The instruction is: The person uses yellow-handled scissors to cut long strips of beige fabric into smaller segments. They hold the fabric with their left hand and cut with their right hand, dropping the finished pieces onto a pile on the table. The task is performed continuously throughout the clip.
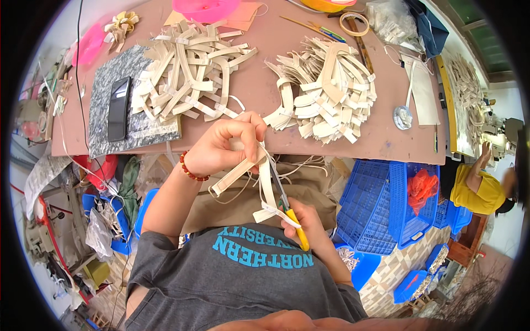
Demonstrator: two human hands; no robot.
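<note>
Just in front of the table edge, my left hand (234,142) pinches a cream fabric strap (236,175), whose ends hang down in two arms. Loose thin cords or threads trail beside it. My right hand (309,222) is wrapped round yellow-handled scissors (302,238). Their blades point up and away from me, alongside the hanging arm of the strap; whether they touch it I cannot tell. On the table beyond my hands lie two heaps of similar straps, a loose left heap (185,69) and a denser right heap (334,91).
A dark phone (119,108) rests on a speckled stone slab (99,88) at left. Tape roll (354,17), pink bowl (207,8) and a paper sheet (424,94) lie on the table (251,99). Blue crates (364,207) stand at right, near a person in yellow (477,187).
</note>
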